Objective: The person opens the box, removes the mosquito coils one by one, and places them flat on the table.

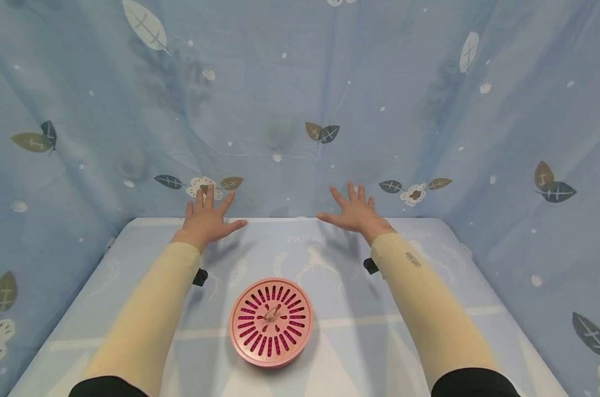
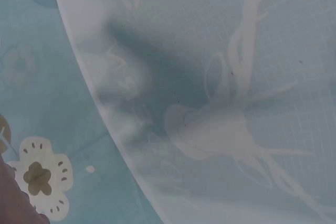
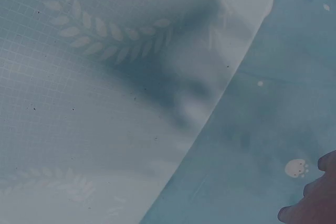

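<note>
Both hands reach out over the far part of the table, fingers spread and holding nothing. My left hand is at the far left, its fingertips overlapping a printed flower on the back curtain. To the right, my right hand has its thumb pointing inward. A round pink container with a slotted lid stands on the table nearer to me, between the forearms, with a small loop at the lid's centre. In the left wrist view, only part of the left hand shows at the lower left corner; fingertips of the right hand show in the right wrist view.
The pale blue table carries printed deer, leaves and triangles. A blue curtain with leaf prints hangs behind it and along both sides. Hand shadows fall across the cloth.
</note>
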Action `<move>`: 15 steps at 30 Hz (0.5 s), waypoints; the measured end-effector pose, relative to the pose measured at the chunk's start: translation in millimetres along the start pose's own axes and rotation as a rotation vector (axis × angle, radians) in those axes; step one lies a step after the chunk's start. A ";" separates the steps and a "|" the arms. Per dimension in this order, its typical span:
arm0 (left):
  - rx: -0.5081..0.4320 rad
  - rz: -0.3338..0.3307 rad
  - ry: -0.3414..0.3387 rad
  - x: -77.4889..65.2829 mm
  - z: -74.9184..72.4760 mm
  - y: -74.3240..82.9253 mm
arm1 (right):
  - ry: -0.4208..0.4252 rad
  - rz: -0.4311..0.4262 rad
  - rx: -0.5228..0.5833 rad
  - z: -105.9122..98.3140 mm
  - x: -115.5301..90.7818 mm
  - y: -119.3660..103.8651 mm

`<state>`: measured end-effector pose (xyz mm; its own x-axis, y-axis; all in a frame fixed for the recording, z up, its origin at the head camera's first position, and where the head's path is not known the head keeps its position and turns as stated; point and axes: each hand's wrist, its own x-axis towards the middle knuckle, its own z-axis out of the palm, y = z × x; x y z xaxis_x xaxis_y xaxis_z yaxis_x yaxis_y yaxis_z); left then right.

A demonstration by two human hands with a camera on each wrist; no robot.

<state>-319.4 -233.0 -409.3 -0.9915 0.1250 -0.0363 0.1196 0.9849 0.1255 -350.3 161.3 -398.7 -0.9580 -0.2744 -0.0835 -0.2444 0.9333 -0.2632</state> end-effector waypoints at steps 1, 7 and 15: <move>-0.001 0.001 -0.002 -0.3 0.4 0.2 | -0.002 0.002 0.000 0.6 0.1 -0.1; 0.001 0.000 -0.023 -0.6 4.8 -3.6 | -0.021 -0.001 0.004 3.2 1.7 -0.3; 0.021 -0.017 -0.013 -2.4 4.0 -9.6 | -0.032 -0.013 0.040 3.5 2.3 -0.5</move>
<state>-317.9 -242.2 -414.4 -0.9926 0.1098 -0.0514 0.1040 0.9891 0.1043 -351.9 159.3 -402.1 -0.9492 -0.2945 -0.1108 -0.2500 0.9198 -0.3025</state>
